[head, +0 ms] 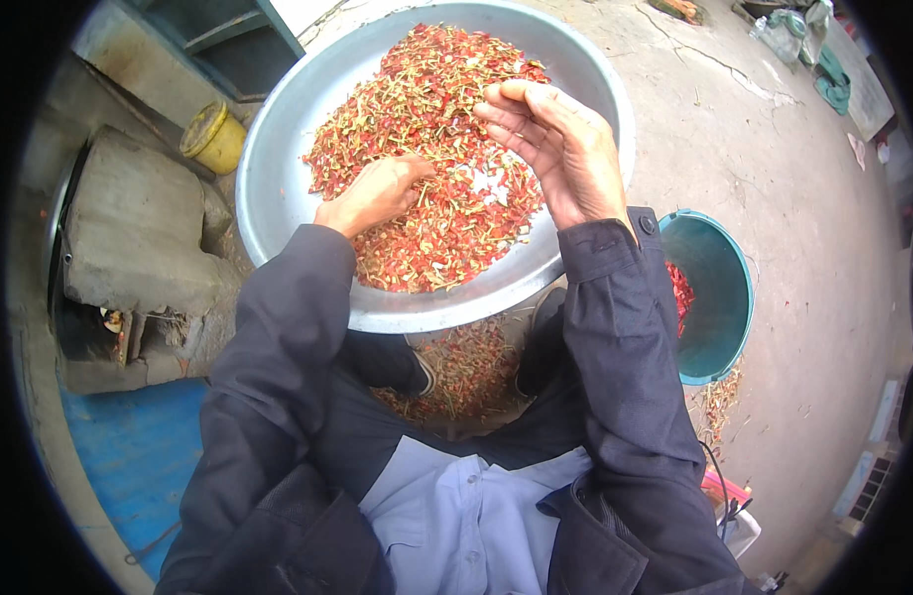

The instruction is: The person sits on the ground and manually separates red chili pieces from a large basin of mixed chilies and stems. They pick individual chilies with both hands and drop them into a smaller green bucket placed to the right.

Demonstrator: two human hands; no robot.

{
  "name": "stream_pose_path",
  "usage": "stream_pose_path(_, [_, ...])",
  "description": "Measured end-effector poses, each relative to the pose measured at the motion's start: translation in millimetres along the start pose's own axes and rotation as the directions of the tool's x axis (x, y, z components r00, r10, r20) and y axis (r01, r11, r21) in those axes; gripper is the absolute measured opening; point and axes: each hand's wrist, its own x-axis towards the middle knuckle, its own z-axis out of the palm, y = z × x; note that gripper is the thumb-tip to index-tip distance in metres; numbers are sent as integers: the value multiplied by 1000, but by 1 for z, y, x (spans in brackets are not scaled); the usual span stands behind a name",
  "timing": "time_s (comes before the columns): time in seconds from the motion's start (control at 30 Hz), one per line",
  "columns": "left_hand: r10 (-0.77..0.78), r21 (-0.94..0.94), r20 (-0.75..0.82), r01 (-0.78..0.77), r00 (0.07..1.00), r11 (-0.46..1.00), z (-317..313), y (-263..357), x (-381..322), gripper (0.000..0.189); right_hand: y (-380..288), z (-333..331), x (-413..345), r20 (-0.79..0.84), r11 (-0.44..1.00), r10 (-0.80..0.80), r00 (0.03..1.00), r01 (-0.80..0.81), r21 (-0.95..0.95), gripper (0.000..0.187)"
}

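In front of me stands a wide metal basin (583,71) with a heap of cut red chili peppers (434,245), mixed with yellowish stems and seeds. My left hand (378,193) rests palm down on the left part of the heap. Its fingertips are bent into the pieces, so whether they pinch anything is hidden. Above the right side of the heap, my right hand (549,141) is raised with its palm turned inward and its fingers loosely curved. Nothing shows in that palm. A pale patch of basin bottom shows through the pieces near it.
A green bucket (713,297) with red chili pieces stands at right. Chili scraps (467,372) litter the floor between my feet. To the left are a cement stove (140,223), a yellow bucket (217,137) and a blue surface (133,439). Plastic bags (787,33) lie at far right.
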Motion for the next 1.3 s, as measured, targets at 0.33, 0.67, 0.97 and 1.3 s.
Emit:
stream_pose_path(0.33, [-82,172,173,52,981,984,22,-2,11,34,2,2,1,-21,1000,3,1000,-3,13,30])
stream_pose_path(0.67, [-118,-121,130,134,984,984,2,-3,-8,10,0,-5,-1,7,1000,-5,1000,5,3,37])
stream_pose_path(0.97, [-336,-340,149,367,930,866,2,1,1,11,4,-4,-2,15,1000,8,1000,-8,22,36])
stream_pose_path(1.3, [-459,-333,244,519,854,788,19,9,16,9,5,-3,-3,10,1000,12,1000,-12,23,37])
